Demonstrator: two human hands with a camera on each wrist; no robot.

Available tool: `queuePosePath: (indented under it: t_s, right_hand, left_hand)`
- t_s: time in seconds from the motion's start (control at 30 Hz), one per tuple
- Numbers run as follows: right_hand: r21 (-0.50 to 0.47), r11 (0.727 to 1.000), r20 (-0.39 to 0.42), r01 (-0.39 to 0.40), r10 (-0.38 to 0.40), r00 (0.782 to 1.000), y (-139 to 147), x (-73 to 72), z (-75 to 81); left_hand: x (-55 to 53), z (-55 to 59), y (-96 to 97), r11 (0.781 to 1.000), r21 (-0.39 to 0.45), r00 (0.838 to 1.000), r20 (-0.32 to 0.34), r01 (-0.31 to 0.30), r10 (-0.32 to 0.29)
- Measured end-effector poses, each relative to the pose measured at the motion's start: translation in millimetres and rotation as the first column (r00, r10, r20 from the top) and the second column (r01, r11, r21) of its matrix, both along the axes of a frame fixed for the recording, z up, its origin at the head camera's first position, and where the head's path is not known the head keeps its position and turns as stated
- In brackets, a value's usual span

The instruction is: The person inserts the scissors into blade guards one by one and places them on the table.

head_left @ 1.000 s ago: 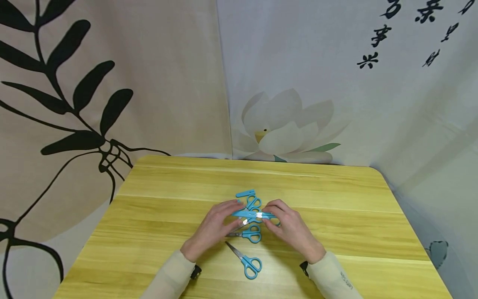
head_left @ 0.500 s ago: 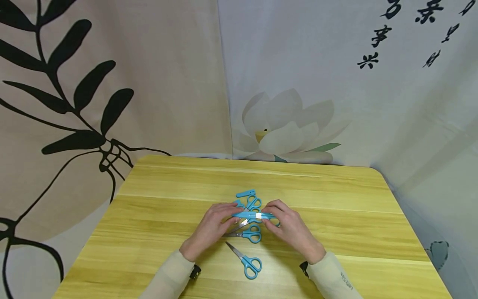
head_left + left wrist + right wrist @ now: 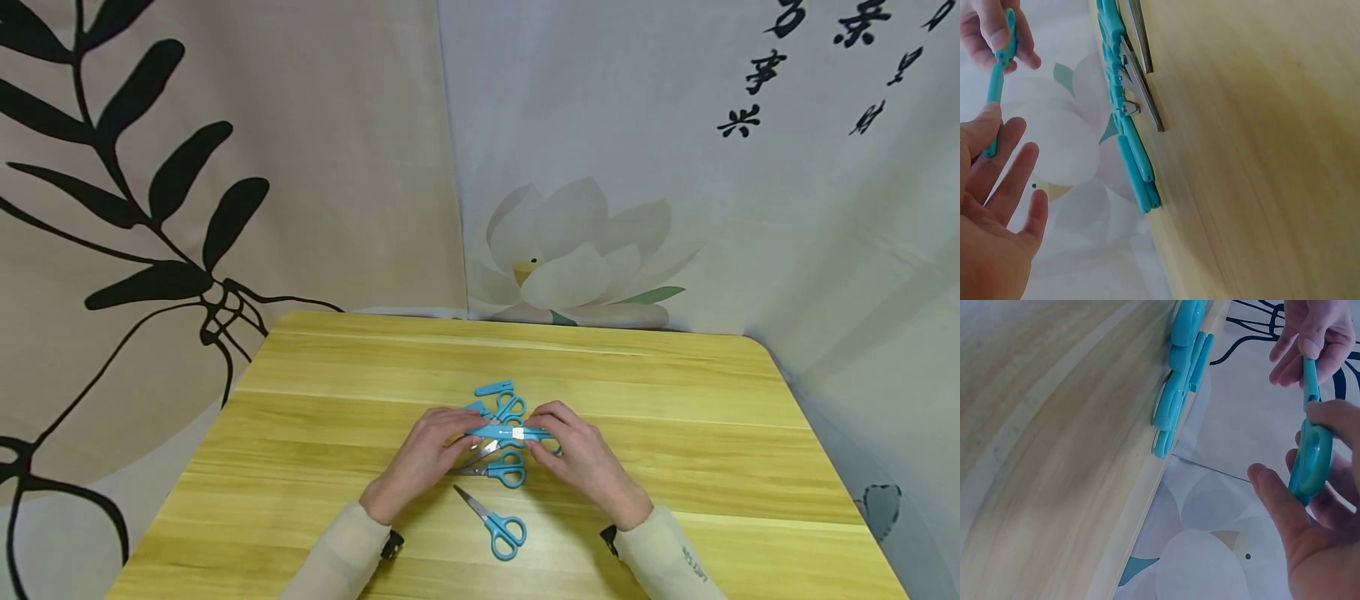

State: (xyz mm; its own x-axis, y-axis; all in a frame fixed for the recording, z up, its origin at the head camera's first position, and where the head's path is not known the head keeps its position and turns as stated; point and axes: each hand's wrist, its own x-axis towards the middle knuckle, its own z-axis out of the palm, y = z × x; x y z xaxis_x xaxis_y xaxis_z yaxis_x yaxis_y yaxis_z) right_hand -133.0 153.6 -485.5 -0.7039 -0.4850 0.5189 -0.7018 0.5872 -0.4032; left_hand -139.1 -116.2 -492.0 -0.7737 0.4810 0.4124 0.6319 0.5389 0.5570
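Note:
Both hands hold one pair of blue-handled scissors, level above the table. My left hand (image 3: 427,450) pinches the blue blade cover (image 3: 491,431) between thumb and fingers; its other fingers spread apart in the left wrist view. The right hand (image 3: 588,454) grips the scissors' handle (image 3: 1313,459) with thumb and fingers. A short strip of silver blade (image 3: 518,433) shows between cover and handle; the rest of the blades is hidden inside the cover. Beneath the hands, more blue-handled scissors (image 3: 510,406) lie in a column, partly hidden, with another pair (image 3: 507,469) nearer the person.
One uncovered pair of scissors (image 3: 498,529) lies apart, closest to the person, its tip pointing away to the left. Loose blue blade covers (image 3: 493,388) lie at the far end of the column. The wooden table (image 3: 675,400) ends at a printed curtain (image 3: 360,167).
The visible strip of blade has narrowed slightly as handle and cover come closer. The left fingers have lowered a little, showing more of a blue cover behind them.

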Motion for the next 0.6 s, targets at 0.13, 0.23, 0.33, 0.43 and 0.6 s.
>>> queuePosePath:
  t_s: [0.13,0.23,0.33,0.43,0.6]
  right_hand:
    - [-0.001,1.000,0.005,0.006,-0.006,1.000,-0.4,-0.1,-0.4]
    - [0.001,1.000,0.009,0.009,-0.009,1.000,-0.5,0.1,-0.5]
    - [0.001,1.000,0.014,0.011,-0.011,1.000,-0.7,0.5,-0.1]
    - [0.003,1.000,0.017,0.013,-0.013,1.000,-1.0,0.6,0.3]
    - [0.007,1.000,0.015,0.014,-0.014,1.000,-1.5,0.3,0.8]
  left_hand:
    - [0.4,1.3,0.8,1.000,0.001,1.000,0.012,-0.006,0.006]
    - [0.4,1.9,1.3,1.000,0.002,1.000,0.018,-0.006,0.006]
    - [-0.1,1.5,1.4,1.000,-0.003,1.000,0.004,-0.001,0.001]
    - [-0.9,0.5,1.2,1.000,-0.007,1.000,-0.014,0.006,-0.007]
    - [-1.4,0.0,1.1,1.000,-0.013,1.000,-0.023,0.012,-0.013]
